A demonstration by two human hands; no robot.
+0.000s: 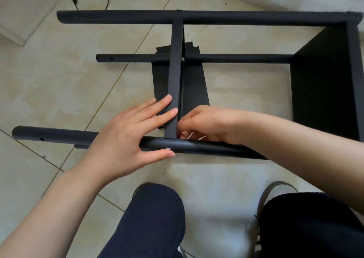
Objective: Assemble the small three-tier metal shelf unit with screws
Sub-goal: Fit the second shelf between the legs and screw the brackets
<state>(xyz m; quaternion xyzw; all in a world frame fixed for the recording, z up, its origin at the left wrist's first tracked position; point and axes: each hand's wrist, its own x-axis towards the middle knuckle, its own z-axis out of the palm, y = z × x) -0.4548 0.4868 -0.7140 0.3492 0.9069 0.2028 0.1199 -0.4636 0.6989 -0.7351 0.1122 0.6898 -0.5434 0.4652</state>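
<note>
Your left hand [126, 139] lies flat with straight fingers across the near tube [59, 136] and the middle shelf's edge [174, 84] at frame centre, thumb by a screw head [168, 149]. Your right hand [202, 123] curls behind that shelf, pinching something pale that you cannot identify. The shelf unit [323, 76] lies on its side on the tiled floor [59, 76].

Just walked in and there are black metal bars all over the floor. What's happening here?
A person is putting together a black metal shelf unit that lies on its side on the tiled floor. The left hand rests flat across the near pole and the middle shelf, thumb beside a screw head. The right hand has its fingers curled behind that joint, pinching something small that I can't make out.
</note>
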